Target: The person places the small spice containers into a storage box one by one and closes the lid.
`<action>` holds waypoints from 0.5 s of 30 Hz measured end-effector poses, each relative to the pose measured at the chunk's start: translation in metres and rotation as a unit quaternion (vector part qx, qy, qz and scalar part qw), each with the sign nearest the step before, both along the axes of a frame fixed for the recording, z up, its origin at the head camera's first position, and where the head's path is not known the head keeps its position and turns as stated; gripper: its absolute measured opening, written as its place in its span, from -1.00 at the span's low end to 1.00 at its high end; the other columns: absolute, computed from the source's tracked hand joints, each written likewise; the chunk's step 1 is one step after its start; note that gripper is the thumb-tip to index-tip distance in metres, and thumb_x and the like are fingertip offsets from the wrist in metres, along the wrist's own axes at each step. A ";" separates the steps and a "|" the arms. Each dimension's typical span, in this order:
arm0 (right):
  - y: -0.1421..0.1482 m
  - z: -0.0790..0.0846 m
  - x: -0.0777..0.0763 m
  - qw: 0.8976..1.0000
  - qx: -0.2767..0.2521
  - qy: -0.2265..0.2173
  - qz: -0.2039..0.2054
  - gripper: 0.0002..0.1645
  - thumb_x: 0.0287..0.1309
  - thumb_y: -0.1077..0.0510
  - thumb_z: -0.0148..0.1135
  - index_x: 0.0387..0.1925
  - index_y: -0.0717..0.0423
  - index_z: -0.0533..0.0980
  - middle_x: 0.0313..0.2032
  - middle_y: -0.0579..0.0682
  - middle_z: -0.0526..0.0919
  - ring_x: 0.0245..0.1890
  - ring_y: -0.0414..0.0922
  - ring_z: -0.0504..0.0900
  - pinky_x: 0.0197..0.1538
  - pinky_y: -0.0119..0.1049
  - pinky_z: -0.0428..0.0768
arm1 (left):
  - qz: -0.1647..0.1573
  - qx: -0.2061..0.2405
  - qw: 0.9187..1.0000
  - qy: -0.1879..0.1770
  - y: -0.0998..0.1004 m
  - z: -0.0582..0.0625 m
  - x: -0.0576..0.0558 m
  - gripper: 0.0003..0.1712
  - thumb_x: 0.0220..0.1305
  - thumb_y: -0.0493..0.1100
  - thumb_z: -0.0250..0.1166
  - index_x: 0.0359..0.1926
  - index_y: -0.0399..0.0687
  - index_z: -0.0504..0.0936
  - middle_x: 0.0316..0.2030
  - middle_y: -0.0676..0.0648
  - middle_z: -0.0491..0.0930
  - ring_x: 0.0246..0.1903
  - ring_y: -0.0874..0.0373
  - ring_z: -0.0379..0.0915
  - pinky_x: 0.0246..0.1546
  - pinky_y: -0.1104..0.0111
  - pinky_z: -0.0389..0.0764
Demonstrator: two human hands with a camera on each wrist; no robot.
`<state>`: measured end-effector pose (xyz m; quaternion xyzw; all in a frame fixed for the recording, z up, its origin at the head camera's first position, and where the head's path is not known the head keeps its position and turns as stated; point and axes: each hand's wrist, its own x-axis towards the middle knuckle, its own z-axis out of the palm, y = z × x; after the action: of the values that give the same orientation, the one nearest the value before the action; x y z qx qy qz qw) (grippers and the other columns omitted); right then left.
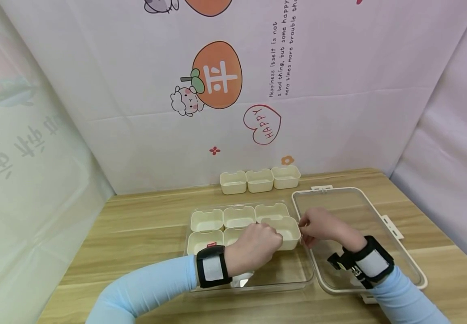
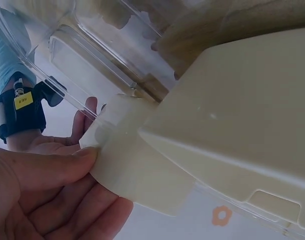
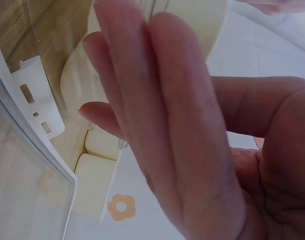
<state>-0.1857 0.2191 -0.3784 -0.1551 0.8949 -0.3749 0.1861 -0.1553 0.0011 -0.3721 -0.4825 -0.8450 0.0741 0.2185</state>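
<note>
A small cream plastic bin (image 1: 289,234) sits raised and tilted in the right part of a clear tray (image 1: 282,285), overlapping the bin behind it. My left hand (image 1: 253,249) holds its left side; in the left wrist view the thumb (image 2: 75,162) presses on a cream wall with the fingers beneath. On the other side my right hand (image 1: 324,225) pinches the bin near its right rim. Long fingers (image 3: 187,115) of that hand hide much of the bin in the right wrist view. Several more cream bins (image 1: 207,221) stand in two rows inside the tray.
Three cream bins (image 1: 259,181) are lined up at the back by the printed cloth (image 1: 144,148). To the right lies a clear lid (image 1: 379,225) with a white rim and clips, under my right forearm. A small red label (image 1: 211,245) shows in a front-left bin.
</note>
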 end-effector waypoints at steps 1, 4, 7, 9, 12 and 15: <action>0.000 0.000 0.000 1.000 0.002 0.001 0.001 -0.74 0.11 0.36 0.02 -0.31 0.40 0.62 -0.61 0.09 0.69 -0.62 -0.11 0.69 -0.49 -0.30 0.65 | 0.000 -0.002 1.000 -0.001 0.000 0.000 0.000 -0.73 -0.11 -0.36 0.23 -0.70 0.14 0.51 -0.70 0.18 0.45 -0.69 0.31 0.32 -0.78 0.46 0.30; 0.000 0.000 0.000 1.000 0.007 0.006 0.003 -0.74 0.13 0.35 0.02 -0.30 0.41 0.62 -0.62 0.09 0.68 -0.63 -0.12 0.68 -0.49 -0.30 0.65 | 0.002 -0.010 1.000 -0.002 0.001 -0.001 0.001 -0.73 -0.11 -0.36 0.23 -0.71 0.14 0.50 -0.72 0.18 0.43 -0.71 0.32 0.26 -0.79 0.47 0.26; 0.000 0.000 0.000 1.000 0.008 0.006 0.003 -0.75 0.14 0.34 0.04 -0.31 0.41 0.62 -0.62 0.08 0.68 -0.64 -0.12 0.68 -0.50 -0.29 0.65 | 0.007 -0.016 1.000 -0.005 0.002 -0.002 0.001 -0.72 -0.11 -0.35 0.23 -0.72 0.14 0.49 -0.73 0.18 0.41 -0.72 0.31 0.25 -0.81 0.46 0.23; 0.000 0.000 0.000 1.000 0.009 0.005 0.003 -0.76 0.15 0.33 0.05 -0.31 0.41 0.61 -0.63 0.08 0.68 -0.64 -0.12 0.68 -0.50 -0.29 0.65 | 0.010 -0.020 1.000 -0.008 0.002 -0.003 0.001 -0.73 -0.11 -0.34 0.24 -0.72 0.15 0.48 -0.74 0.18 0.40 -0.72 0.30 0.26 -0.81 0.45 0.21; -0.001 0.001 0.001 1.000 0.010 0.006 0.004 -0.77 0.16 0.33 0.07 -0.31 0.42 0.61 -0.62 0.09 0.68 -0.64 -0.11 0.68 -0.50 -0.30 0.65 | 0.015 -0.026 0.999 -0.013 0.003 -0.005 0.001 -0.73 -0.10 -0.32 0.25 -0.71 0.15 0.49 -0.74 0.17 0.41 -0.71 0.29 0.27 -0.81 0.44 0.19; -0.001 0.001 0.002 1.000 0.010 0.007 0.003 -0.77 0.16 0.33 0.08 -0.31 0.43 0.61 -0.62 0.10 0.68 -0.63 -0.10 0.68 -0.50 -0.31 0.65 | 0.016 -0.028 0.999 -0.021 0.004 -0.006 0.000 -0.74 -0.09 -0.31 0.26 -0.71 0.15 0.49 -0.74 0.17 0.41 -0.71 0.29 0.25 -0.81 0.45 0.18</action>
<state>-0.1833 0.2178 -0.3775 -0.1591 0.8993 -0.3643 0.1823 -0.1551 0.0051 -0.3783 -0.4759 -0.8547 0.0915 0.1859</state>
